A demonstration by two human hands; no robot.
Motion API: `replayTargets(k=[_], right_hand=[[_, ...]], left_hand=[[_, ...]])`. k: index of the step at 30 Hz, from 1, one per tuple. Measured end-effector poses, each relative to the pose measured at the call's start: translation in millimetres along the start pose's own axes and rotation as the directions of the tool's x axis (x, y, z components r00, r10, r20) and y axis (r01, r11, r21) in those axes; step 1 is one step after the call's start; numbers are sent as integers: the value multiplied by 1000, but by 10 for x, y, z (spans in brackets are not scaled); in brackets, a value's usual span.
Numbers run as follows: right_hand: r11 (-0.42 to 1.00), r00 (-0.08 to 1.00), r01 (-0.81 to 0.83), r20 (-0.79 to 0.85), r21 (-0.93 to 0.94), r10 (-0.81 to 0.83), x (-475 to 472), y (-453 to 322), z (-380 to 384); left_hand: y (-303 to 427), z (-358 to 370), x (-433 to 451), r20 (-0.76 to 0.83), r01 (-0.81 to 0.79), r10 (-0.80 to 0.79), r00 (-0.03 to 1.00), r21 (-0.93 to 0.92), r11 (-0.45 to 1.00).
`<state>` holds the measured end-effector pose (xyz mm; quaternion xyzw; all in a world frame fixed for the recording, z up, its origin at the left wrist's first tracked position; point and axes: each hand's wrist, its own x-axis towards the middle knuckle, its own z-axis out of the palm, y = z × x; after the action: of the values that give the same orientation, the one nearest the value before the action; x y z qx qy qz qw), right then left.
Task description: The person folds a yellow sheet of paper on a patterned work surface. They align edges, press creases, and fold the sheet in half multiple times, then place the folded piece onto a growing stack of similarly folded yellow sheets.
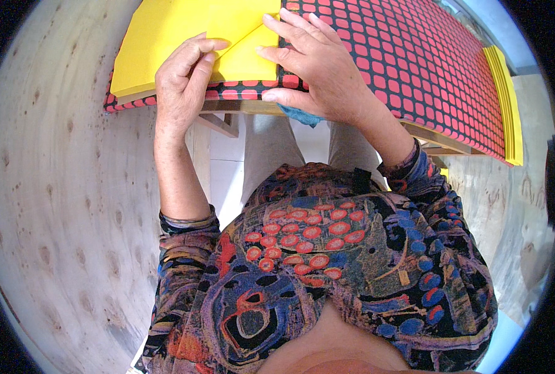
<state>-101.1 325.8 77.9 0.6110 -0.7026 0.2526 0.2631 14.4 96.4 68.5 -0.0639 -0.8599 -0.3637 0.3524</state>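
Note:
A stack of yellow sheets [158,56], paper or cloth, lies at the table's near left end. On it, my left hand [184,70] pinches the edge of a folded yellow flap [249,58] between thumb and forefinger. A diagonal crease runs from those fingertips towards the upper right. My right hand [317,65] is spread at the stack's right edge, its upper fingertips resting on the yellow sheet. Its thumb lies lower, over the near edge of the red-and-black checked table cover [380,51]. The fingers partly hide the sheet's right edge.
Another pile of yellow folded pieces [504,105] sits at the table's far right end. A teal cloth [300,115] hangs below the near edge, under my right hand. Wooden table supports [221,124] show underneath. A plywood surface [71,187] spans the left side.

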Motion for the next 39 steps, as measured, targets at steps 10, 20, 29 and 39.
replayTargets(k=[10, 20, 29, 39], right_hand=[[956, 988, 153, -58, 252, -143, -762, -321, 85], [944, 819, -273, 470, -186, 330, -1574, -146, 560], [995, 996, 46, 68, 93, -53, -567, -321, -19], [996, 996, -71, 48, -57, 74, -10, -161, 97]], left_hand=[[3, -23, 11, 59, -26, 23, 998, 45, 999], [-61, -43, -14, 68, 46, -46, 997, -1, 999], [-57, -86, -4, 157, 89, -85, 984, -16, 996], [88, -129, 20, 195, 93, -81, 977, -53, 994]])
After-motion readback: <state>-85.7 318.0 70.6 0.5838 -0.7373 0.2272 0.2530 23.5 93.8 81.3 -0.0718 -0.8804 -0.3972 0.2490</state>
